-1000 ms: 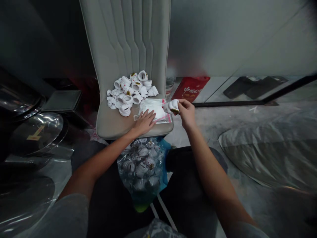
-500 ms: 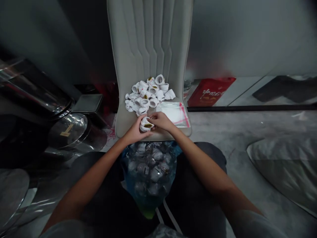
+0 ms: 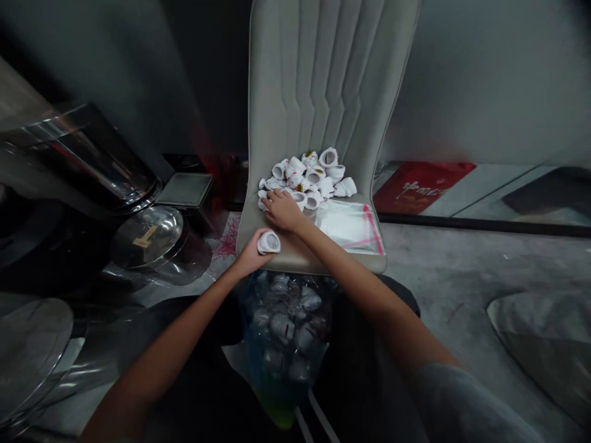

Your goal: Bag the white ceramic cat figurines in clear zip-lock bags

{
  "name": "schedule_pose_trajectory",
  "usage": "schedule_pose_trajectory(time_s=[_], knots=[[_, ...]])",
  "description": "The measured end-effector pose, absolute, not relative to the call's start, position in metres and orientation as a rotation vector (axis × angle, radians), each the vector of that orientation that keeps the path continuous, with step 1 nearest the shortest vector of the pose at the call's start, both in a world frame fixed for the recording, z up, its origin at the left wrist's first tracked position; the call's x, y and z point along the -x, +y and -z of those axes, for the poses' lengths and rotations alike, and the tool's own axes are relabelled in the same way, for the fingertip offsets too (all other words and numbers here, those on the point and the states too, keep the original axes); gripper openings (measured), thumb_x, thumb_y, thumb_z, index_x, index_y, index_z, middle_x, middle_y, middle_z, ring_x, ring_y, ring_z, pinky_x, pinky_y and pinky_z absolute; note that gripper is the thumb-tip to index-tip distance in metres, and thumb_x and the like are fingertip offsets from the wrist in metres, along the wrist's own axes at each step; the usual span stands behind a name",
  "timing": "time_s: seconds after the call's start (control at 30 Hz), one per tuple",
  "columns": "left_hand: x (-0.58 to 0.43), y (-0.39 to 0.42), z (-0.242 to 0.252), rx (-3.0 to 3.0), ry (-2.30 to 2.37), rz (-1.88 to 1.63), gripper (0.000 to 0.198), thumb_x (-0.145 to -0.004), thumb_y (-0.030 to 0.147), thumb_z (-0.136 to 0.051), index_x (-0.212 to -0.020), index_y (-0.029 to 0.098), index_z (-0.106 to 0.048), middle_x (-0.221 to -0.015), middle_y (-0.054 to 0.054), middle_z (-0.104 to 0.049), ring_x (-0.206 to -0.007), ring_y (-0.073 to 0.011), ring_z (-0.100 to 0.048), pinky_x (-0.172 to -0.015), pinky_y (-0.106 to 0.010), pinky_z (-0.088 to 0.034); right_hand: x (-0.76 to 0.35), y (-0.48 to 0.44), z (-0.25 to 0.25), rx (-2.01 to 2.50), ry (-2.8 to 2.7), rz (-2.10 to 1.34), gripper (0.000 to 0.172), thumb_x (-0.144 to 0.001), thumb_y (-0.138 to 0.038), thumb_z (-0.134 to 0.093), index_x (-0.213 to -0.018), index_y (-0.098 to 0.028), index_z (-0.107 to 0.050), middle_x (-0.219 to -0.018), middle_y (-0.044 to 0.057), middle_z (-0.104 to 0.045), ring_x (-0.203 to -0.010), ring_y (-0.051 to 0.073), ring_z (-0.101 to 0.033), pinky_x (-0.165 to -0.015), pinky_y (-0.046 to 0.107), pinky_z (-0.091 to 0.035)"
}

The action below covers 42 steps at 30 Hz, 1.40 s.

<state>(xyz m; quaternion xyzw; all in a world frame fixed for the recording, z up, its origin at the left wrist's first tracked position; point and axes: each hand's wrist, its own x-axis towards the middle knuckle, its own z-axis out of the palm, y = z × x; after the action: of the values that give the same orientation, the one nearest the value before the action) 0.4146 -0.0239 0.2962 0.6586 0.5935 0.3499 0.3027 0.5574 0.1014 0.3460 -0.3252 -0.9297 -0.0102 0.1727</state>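
Observation:
In my left hand point(image 3: 249, 255) sits a small white hollow figurine point(image 3: 268, 242), its round opening facing up toward me, with fingers and thumb closed around its side. My right hand point(image 3: 284, 210) reaches over the left front of a pile of similar white figurines point(image 3: 314, 176), fingers spread and touching the pieces there. Some pieces carry red and gold marks. What lies beneath the right palm is hidden. The pile rests on a grey padded chair point(image 3: 309, 258), beside a stack of clear plastic sleeves point(image 3: 348, 224) with a pink-red edge.
Between my legs hangs a blue translucent bag point(image 3: 286, 344) filled with more white figurines. Shiny metal canisters point(image 3: 148, 237) and a dark square-topped box point(image 3: 184, 189) stand at the left. A red bag point(image 3: 410, 187) leans by the wall behind the chair.
My right hand has left the figurine that both hands were holding and moved onto the pile. The left hand keeps the figurine, now turned opening up. The view has shifted left.

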Motion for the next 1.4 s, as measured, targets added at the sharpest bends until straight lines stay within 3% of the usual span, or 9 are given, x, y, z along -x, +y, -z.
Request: schedule_pose_trajectory(time_s=[0.13,0.3,0.4,0.57,0.67,0.9,1.13,1.3,1.4], knots=[[-0.424,-0.023,-0.294,-1.918,1.637,-0.642,0.057,-0.063,0.016,-0.084,-0.116,0.02,-0.064,-0.114,-0.008,-0.071,-0.114,-0.0315,-0.064,-0.104,-0.047,-0.045,-0.536,0.13,-0.341,0.977,-2.706,0.135,0.039,-0.092,-0.025,-0.06,-0.126,-0.008,-0.065,-0.135,0.024,-0.057,-0.121,0.037,-0.047,-0.094,0.046,-0.037],[-0.427,-0.021,-0.297,-1.965,1.652,-0.542,0.059,-0.066,0.025,-0.087,-0.12,0.022,-0.065,-0.118,-0.007,-0.071,-0.117,-0.0321,-0.062,-0.105,-0.049,-0.041,-0.518,0.147,-0.336,0.921,-2.753,0.157,0.024,-0.089,-0.018,-0.062,-0.108,-0.008,-0.073,-0.118,0.024,-0.068,-0.118,0.038,-0.047,-0.091,0.045,-0.037],[-0.431,-0.015,-0.292,-1.95,1.687,-0.556,0.063,-0.063,0.035,-0.09,-0.119,0.023,-0.066,-0.119,-0.007,-0.071,-0.118,-0.0321,-0.062,-0.106,-0.049,-0.041,-0.517,0.144,-0.338,0.855,-2.743,0.184,0.03,-0.093,-0.012,-0.052,-0.118,-0.008,-0.068,-0.111,0.022,-0.071,-0.113,0.034,-0.05,-0.089,0.043,-0.036],[-0.447,-0.001,-0.286,-1.926,1.836,-0.67,0.062,-0.063,0.048,-0.09,-0.114,0.021,-0.068,-0.112,-0.01,-0.072,-0.114,-0.0346,-0.064,-0.107,-0.053,-0.042,-0.541,0.129,-0.349,0.692,-2.7,0.25,0.039,-0.101,-0.012,-0.036,-0.132,-0.012,-0.059,-0.116,0.019,-0.069,-0.11,0.031,-0.051,-0.088,0.041,-0.033],[-0.456,0.008,-0.285,-1.912,1.835,-0.746,0.056,-0.063,0.044,-0.09,-0.109,0.02,-0.068,-0.111,-0.01,-0.07,-0.114,-0.0342,-0.063,-0.106,-0.054,-0.044,-0.566,0.123,-0.352,0.727,-2.646,0.218,0.04,-0.102,-0.014,-0.035,-0.135,-0.013,-0.058,-0.118,0.017,-0.069,-0.11,0.03,-0.052,-0.089,0.04,-0.033],[-0.477,0.043,-0.292,-1.981,1.704,-0.992,0.055,-0.063,0.026,-0.088,-0.111,0.015,-0.065,-0.121,-0.012,-0.058,-0.121,-0.0296,-0.058,-0.11,-0.045,-0.045,-0.637,0.095,-0.338,1.042,-2.343,0.017,0.044,-0.101,-0.018,-0.041,-0.143,-0.011,-0.05,-0.119,0.016,-0.07,-0.106,0.028,-0.059,-0.087,0.037,-0.035],[-0.481,0.05,-0.291,-1.81,1.555,-0.87,0.047,-0.067,0.028,-0.083,-0.108,0.015,-0.063,-0.104,-0.009,-0.072,-0.097,-0.024,-0.067,-0.093,-0.04,-0.054,-0.702,0.045,-0.295,1.366,-2.477,-0.003,0.029,-0.097,-0.016,-0.047,-0.116,-0.014,-0.069,-0.112,0.018,-0.07,-0.099,0.03,-0.058,-0.083,0.039,-0.037],[-0.469,0.04,-0.298,-1.775,1.497,-0.915,0.058,-0.064,0.027,-0.084,-0.115,0.016,-0.06,-0.114,-0.009,-0.071,-0.106,-0.0245,-0.067,-0.096,-0.039,-0.053,-0.715,0.032,-0.274,1.419,-2.315,-0.15,0.033,-0.098,-0.024,-0.05,-0.124,-0.016,-0.069,-0.122,0.016,-0.068,-0.105,0.03,-0.055,-0.086,0.04,-0.042],[-0.467,0.025,-0.301,-1.743,1.487,-0.995,0.061,-0.066,0.03,-0.083,-0.12,0.017,-0.056,-0.118,-0.009,-0.068,-0.111,-0.024,-0.065,-0.1,-0.037,-0.051,-0.712,0.039,-0.276,1.402,-2.194,-0.276,0.033,-0.101,-0.03,-0.047,-0.108,-0.016,-0.077,-0.112,0.014,-0.072,-0.1,0.028,-0.055,-0.089,0.04,-0.043]])
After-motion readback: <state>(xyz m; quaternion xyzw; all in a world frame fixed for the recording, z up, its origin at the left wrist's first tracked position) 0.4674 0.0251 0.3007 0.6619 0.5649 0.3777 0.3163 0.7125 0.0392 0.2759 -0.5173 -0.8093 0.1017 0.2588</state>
